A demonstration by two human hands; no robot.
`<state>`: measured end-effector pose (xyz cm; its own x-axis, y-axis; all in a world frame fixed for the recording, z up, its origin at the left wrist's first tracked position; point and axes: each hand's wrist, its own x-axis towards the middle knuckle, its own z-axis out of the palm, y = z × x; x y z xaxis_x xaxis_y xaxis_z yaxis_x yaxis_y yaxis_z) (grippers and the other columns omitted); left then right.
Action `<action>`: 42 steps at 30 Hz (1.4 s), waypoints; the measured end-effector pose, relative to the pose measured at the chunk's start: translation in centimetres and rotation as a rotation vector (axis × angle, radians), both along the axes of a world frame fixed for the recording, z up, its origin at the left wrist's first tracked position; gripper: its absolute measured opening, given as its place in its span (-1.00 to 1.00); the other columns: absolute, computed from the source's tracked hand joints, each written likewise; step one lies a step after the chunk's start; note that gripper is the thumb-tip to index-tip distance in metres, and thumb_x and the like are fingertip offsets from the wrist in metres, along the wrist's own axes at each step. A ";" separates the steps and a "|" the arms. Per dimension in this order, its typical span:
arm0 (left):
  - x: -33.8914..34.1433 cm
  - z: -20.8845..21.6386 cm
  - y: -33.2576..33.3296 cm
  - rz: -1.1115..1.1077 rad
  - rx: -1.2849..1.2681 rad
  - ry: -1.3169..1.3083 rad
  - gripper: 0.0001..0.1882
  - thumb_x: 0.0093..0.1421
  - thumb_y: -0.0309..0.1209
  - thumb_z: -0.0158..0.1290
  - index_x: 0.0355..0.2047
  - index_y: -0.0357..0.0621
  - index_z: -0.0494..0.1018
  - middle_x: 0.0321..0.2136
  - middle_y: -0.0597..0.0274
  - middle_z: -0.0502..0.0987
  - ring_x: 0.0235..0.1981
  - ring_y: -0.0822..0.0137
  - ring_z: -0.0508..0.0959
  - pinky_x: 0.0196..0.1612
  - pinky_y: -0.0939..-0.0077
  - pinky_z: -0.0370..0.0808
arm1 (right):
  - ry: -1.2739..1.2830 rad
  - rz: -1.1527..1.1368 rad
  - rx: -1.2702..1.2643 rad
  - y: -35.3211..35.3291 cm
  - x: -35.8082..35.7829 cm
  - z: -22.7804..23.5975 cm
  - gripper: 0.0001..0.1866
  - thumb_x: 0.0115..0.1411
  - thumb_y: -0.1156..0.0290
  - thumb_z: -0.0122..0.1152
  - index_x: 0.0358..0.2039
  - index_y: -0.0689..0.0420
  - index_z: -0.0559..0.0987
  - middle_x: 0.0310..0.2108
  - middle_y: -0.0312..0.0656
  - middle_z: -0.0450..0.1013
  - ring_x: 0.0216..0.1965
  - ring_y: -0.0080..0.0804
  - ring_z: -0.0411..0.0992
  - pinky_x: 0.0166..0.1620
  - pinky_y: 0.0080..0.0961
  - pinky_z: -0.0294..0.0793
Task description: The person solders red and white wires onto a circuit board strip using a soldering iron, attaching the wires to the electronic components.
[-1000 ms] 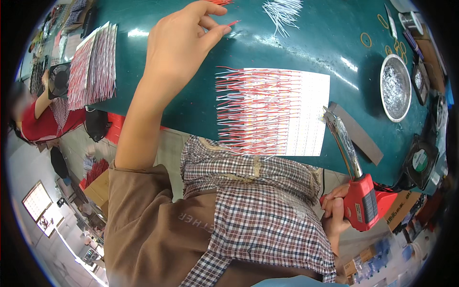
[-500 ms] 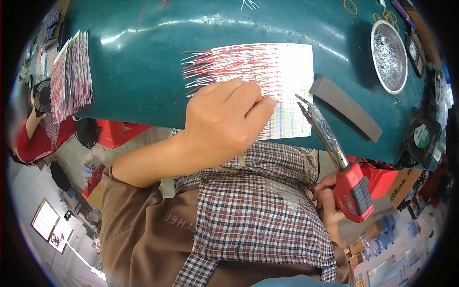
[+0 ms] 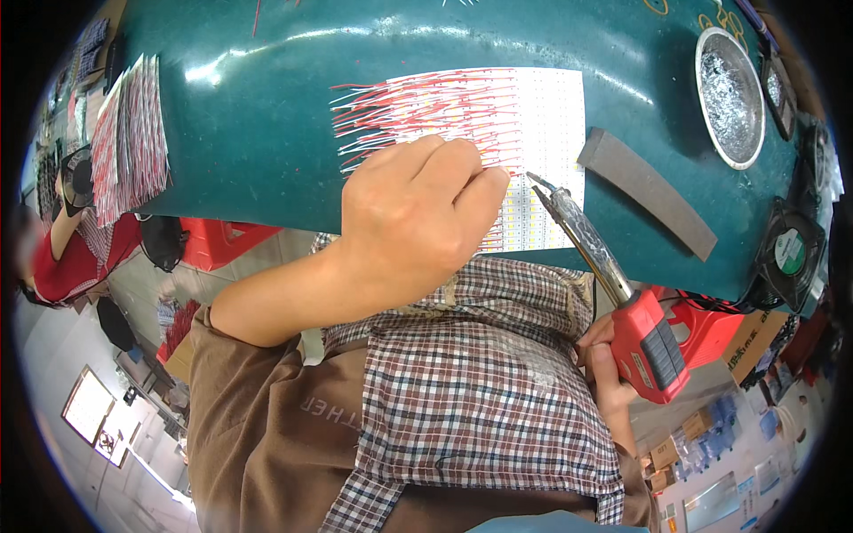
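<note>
A dark green worktable (image 3: 267, 115) fills the upper part of the view, bent by the lens. The left hand (image 3: 413, 213) lies curled on the near edge of one white panel of strips (image 3: 533, 107) with red and white wires; its fingertips press together, but what they pinch is hidden. The right hand (image 3: 609, 373), half cut off behind a checked sleeve, is closed around the red grip of one soldering iron (image 3: 604, 266). Its long axis runs diagonally, tip up-left onto the panel beside the left fingers. Farther out lie one grey bar (image 3: 649, 191), one round metal dish (image 3: 730, 96) and one stack of wired panels (image 3: 129, 133).
</note>
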<state>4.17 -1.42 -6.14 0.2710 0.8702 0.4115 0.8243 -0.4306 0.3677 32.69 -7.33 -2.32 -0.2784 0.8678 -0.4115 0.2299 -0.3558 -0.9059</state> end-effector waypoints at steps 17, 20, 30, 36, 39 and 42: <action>0.1 0.3 0.0 -0.002 -0.027 0.021 -0.74 -0.21 -0.56 0.24 -0.41 -0.14 0.55 -0.61 0.31 0.35 -0.61 0.34 0.42 -0.60 0.49 0.33 | -0.066 -0.089 0.030 0.1 -1.0 0.2 -0.76 0.16 0.34 0.15 -0.44 0.25 0.37 -0.51 -0.10 0.36 -0.72 -0.64 0.15 -0.61 -0.68 0.18; 0.1 0.4 -0.1 0.004 -0.034 0.027 -0.74 -0.20 -0.56 0.23 -0.40 -0.15 0.55 -0.61 0.30 0.35 -0.61 0.34 0.43 -0.60 0.49 0.33 | -0.038 -0.126 0.078 0.2 -1.4 0.1 -0.74 0.14 0.33 0.17 -0.44 0.26 0.36 -0.52 -0.09 0.36 -0.76 -0.64 0.12 -0.64 -0.67 0.16; -1.5 3.4 0.2 0.014 -0.019 0.054 -0.71 -0.20 -0.60 0.16 -0.37 -0.20 0.56 -0.53 0.24 0.45 -0.58 0.31 0.45 -0.59 0.52 0.36 | -0.006 -0.176 0.069 -0.1 -0.9 0.1 -0.74 0.14 0.35 0.15 -0.41 0.29 0.35 -0.53 -0.05 0.35 -0.78 -0.64 0.12 -0.64 -0.67 0.20; 0.2 1.5 -0.3 -0.060 -0.043 -0.040 -0.68 -0.24 -0.55 0.16 -0.35 -0.21 0.57 -0.53 0.26 0.46 -0.56 0.34 0.46 -0.58 0.55 0.36 | -0.029 -0.090 0.056 -0.4 -0.3 0.1 -0.75 0.15 0.37 0.13 -0.36 0.31 0.35 -0.51 -0.03 0.36 -0.77 -0.64 0.13 -0.62 -0.66 0.23; 0.1 0.2 -0.1 -0.073 -0.004 -0.066 -0.66 -0.24 -0.53 0.17 -0.34 -0.20 0.58 -0.54 0.27 0.46 -0.56 0.36 0.47 -0.59 0.56 0.36 | -0.043 -0.087 0.071 -0.6 -0.2 0.1 -0.73 0.15 0.37 0.13 -0.30 0.33 0.36 -0.50 -0.05 0.37 -0.76 -0.63 0.15 -0.61 -0.66 0.24; 0.2 0.0 0.0 -0.078 0.015 -0.053 -0.66 -0.23 -0.52 0.17 -0.34 -0.19 0.59 -0.55 0.28 0.46 -0.56 0.37 0.47 -0.59 0.56 0.36 | -0.065 -0.079 0.081 -0.9 0.2 0.0 -0.70 0.15 0.37 0.15 -0.22 0.33 0.38 -0.50 -0.07 0.39 -0.75 -0.63 0.16 -0.60 -0.66 0.25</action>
<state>4.34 -1.42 -6.11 0.3156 0.8407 0.4400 0.7674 -0.4989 0.4029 32.92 -8.23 -2.32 -0.1830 0.9170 -0.3545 0.2631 -0.3018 -0.9163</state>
